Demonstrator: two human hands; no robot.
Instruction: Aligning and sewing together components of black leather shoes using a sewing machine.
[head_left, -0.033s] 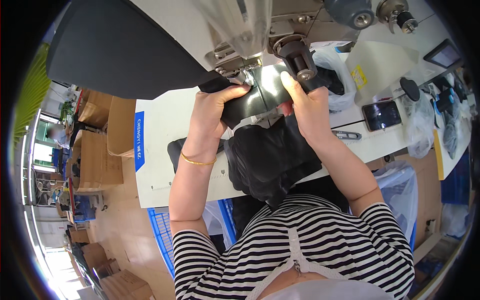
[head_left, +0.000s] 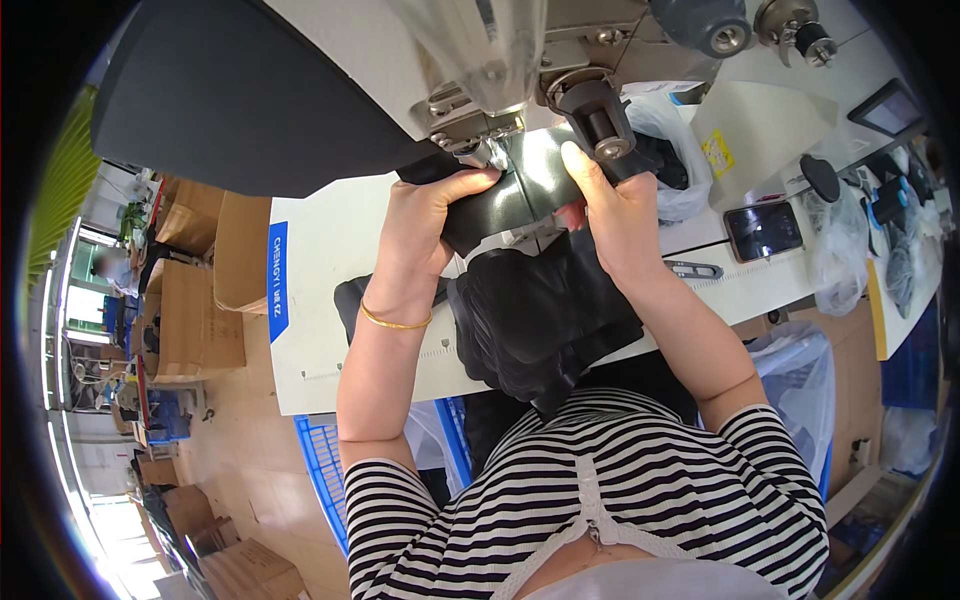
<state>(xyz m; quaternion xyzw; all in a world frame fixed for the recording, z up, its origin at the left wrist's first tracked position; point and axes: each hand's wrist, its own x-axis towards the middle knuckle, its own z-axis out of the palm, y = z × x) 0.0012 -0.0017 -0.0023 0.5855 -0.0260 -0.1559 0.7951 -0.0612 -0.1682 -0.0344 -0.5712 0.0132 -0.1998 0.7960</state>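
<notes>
A black piece of smooth, shiny material (head_left: 530,185) is stretched between my hands beneath the head of a sewing machine (head_left: 490,130). My left hand (head_left: 425,215) grips its left end, thumb on top beside the machine's presser foot (head_left: 485,155). On the other side my right hand (head_left: 620,215) pinches the right end, thumb on top and fingers underneath. Bright light falls on the stretched part near my right thumb. A bunched pile of black pieces (head_left: 535,310) lies between my forearms at the table's front edge. My fingers under the material are mostly hidden.
On the white table (head_left: 330,240), a phone (head_left: 764,232) and a small grey metal tool (head_left: 697,271) lie to the right. Plastic bags (head_left: 840,250) hold dark items farther right. Blue baskets (head_left: 325,465) stand below the table; cardboard boxes (head_left: 200,320) are at the left.
</notes>
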